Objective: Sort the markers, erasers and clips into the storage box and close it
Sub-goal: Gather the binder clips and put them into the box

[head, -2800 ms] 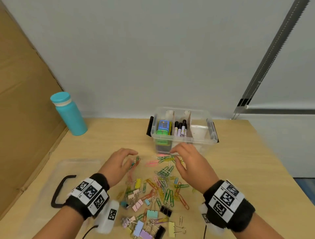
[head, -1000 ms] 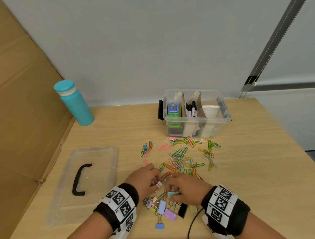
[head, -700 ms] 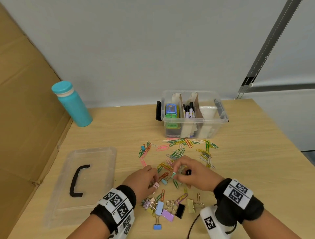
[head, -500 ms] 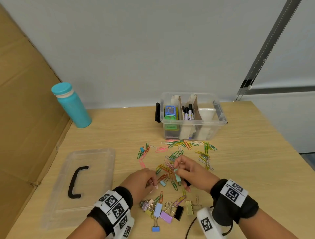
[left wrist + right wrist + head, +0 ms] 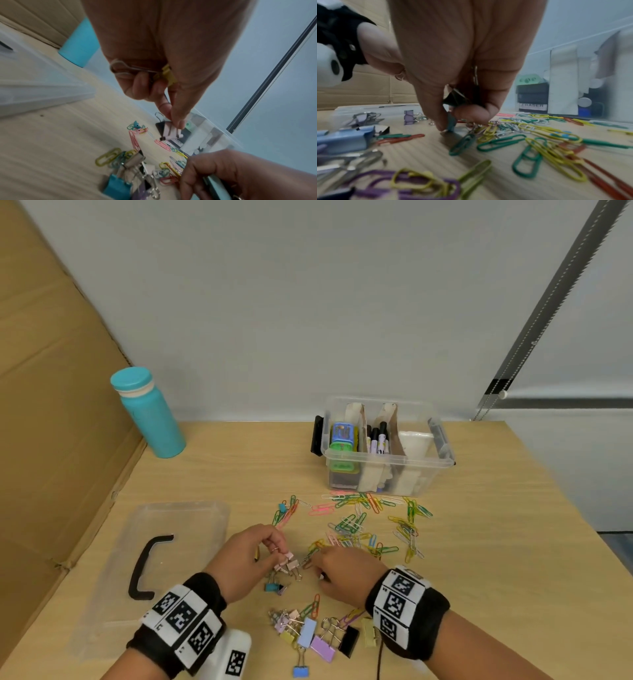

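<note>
We are gathering binder clips (image 5: 287, 565): left hand (image 5: 246, 559) pinching a pink bunch, right hand (image 5: 342, 571) gripping a teal one on the worktop (image 5: 479, 542). Advisable: keeping pinches firm; storage box (image 5: 388, 463) waiting well beyond both hands.

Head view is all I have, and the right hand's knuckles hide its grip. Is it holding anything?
Observer: Yes. The right wrist view shows the right hand with a black binder clip tucked in its palm.
Operator: Anything else in it?
Observer: Two fingers pinch a teal clip against the table.
Operator: And the other hand?
Observer: Besides the pink clips that you can see, the left hand has a yellow binder clip tucked in its palm, as the left wrist view shows.
</note>
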### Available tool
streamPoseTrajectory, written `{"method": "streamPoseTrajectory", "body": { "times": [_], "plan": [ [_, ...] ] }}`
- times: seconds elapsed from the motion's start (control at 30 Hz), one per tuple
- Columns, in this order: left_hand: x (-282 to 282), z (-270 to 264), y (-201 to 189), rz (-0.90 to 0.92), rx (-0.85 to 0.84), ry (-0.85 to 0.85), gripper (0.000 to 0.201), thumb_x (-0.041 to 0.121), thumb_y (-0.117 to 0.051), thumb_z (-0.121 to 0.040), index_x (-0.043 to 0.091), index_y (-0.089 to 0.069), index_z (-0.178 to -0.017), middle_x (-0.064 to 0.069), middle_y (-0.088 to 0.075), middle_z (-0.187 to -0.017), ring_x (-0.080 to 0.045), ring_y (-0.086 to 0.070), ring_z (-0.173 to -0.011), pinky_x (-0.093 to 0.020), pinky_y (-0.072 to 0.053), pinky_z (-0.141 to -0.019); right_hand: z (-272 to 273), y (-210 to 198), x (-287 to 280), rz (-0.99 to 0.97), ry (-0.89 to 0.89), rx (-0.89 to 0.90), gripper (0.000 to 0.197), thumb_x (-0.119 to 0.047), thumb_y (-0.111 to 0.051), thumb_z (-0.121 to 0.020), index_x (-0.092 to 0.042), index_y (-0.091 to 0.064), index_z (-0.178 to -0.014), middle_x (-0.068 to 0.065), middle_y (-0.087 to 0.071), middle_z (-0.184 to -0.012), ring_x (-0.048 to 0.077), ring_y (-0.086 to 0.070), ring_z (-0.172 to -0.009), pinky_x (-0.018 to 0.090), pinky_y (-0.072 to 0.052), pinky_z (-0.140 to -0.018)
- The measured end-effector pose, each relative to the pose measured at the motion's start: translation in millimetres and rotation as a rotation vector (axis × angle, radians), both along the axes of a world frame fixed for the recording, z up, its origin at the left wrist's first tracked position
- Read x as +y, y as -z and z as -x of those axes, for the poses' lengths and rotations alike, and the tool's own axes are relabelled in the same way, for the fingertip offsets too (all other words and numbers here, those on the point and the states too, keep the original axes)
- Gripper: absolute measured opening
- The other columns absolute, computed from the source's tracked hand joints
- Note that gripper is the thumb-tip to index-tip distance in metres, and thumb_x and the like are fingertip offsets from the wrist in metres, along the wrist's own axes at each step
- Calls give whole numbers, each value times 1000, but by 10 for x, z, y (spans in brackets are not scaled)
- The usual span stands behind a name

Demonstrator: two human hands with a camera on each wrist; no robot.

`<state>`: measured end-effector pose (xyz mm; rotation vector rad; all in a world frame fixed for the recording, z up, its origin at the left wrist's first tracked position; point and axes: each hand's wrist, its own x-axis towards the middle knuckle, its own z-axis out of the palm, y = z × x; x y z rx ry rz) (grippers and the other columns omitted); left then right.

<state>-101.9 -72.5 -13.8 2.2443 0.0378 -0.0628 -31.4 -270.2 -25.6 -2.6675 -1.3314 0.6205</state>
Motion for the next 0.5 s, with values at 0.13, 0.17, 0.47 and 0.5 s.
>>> {"method": "streamPoseTrajectory", "body": {
  "times": [0.13, 0.17, 0.47, 0.5],
  "plan": [
    [-39, -34, -1, 18, -1, -20, 12, 15, -66, -84, 27, -64, -82, 2, -65, -91, -2, -56, -79, -7, -38, -65, -22, -168, -187, -118, 60, 98, 17, -23, -48, -92, -12, -55, -103, 7, -60, -102, 27, -58, -89, 36, -49, -74],
    [-59, -46, -6, 20, 0, -25, 11, 15, -66, -85, 26, -64, -83, 3, -65, -91, -2, -56, -78, -7, -38, -65, -43, -284, -261, -180, 99, 141, 16, -26, -50, -92, -15, -56, -102, 3, -60, -98, 22, -58, -86, 34, -49, -73],
    [-339, -165, -79, 27, 7, -70, 8, 12, -65, -85, 20, -65, -84, -3, -63, -88, -8, -55, -81, -8, -40, -69, -1109, -1492, -931, -689, 710, 170, 15, -25, -54, -92, -10, -59, -93, -6, -57, -75, 10, -51, -57, 24, -44, -60],
    [-379, -171, -85, 27, 9, -69, 9, 12, -65, -86, 21, -64, -84, -3, -62, -88, -8, -55, -81, -9, -40, -69, -1295, -1510, -934, -744, 802, 220, 15, -21, -54, -92, -7, -58, -94, -1, -55, -71, 14, -50, -57, 27, -45, -60]
  ]
}}
